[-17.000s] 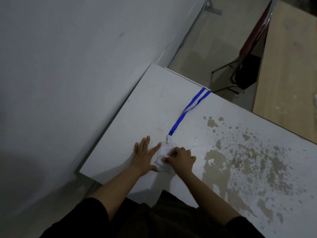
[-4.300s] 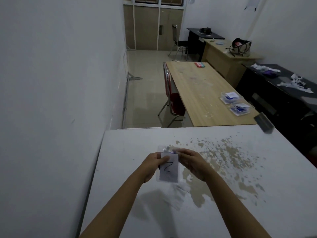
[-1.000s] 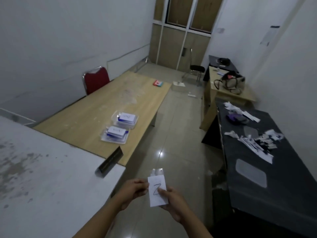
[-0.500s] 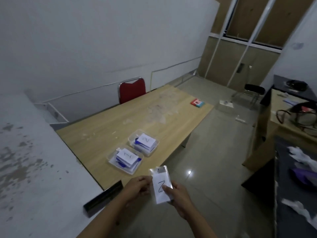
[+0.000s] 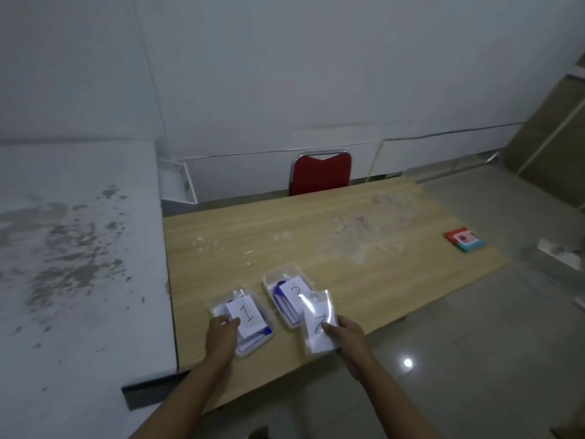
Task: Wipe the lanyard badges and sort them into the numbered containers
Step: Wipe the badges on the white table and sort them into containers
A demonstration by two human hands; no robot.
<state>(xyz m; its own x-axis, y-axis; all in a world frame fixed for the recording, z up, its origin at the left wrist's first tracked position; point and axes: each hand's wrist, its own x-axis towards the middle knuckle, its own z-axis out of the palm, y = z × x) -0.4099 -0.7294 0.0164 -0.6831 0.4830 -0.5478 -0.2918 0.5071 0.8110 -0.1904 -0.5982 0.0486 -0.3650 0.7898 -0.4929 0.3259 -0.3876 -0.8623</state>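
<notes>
Badge (image 5: pixel 318 324), marked "2", in a clear sleeve: the person's right hand (image 5: pixel 346 335) is holding it by its lower right corner, grip pinching the sleeve, and it is hanging just above the near edge of the wooden tabletop (image 5: pixel 364 248), overlapping the near right corner of the container marked "2".

Container 2 (image 5: pixel 289 296): clear plastic tray, sitting on the tabletop, already carrying a card numbered "2" and blue lanyard ribbon beneath it.

Container 1 (image 5: pixel 242 324): matching tray just to the left of container 2, carrying a card numbered "1" with blue ribbon showing at its near corner. The left hand (image 5: pixel 221 335) is resting against its near left side, fingers loosely curled at the rim; whether they are actually gripping it I cannot tell.

Step in hand, by my reading: sorting, with the wiping seemingly done for this badge and the drop into its tray not yet made.

Next move is calling for a short carry forward and left so the badge is lying squarely over container 2, then a release of the pinch. The slick sleeve is looking apt to slide off the stack.

Also present: red chair (image 5: pixel 321 172) behind the tabletop; red-and-teal card packet (image 5: pixel 463 243) at the far right; white peeling tabletop (image 5: pixel 79 280) on the left.
</notes>
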